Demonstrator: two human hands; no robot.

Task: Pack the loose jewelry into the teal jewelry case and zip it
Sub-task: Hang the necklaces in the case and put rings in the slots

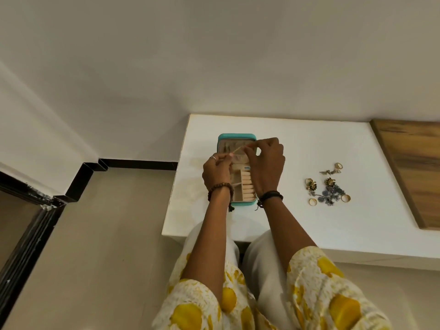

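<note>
Stretched taut above the open teal jewelry case [237, 137] on the white table [297, 144] — a thin beige strap [240, 148], pinched at one end by the left hand [216, 168], at the other by the right hand [267, 163]; beyond the right fingers [260, 145], well apart, loose jewelry [327, 186] — rings and earrings

head view, looking steeply down, close

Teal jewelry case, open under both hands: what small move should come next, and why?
Probably lower the thin strap, pinched between the left hand and right hand, into the open teal case and fasten it; the loose jewelry still lies on the white table to the right.
</note>
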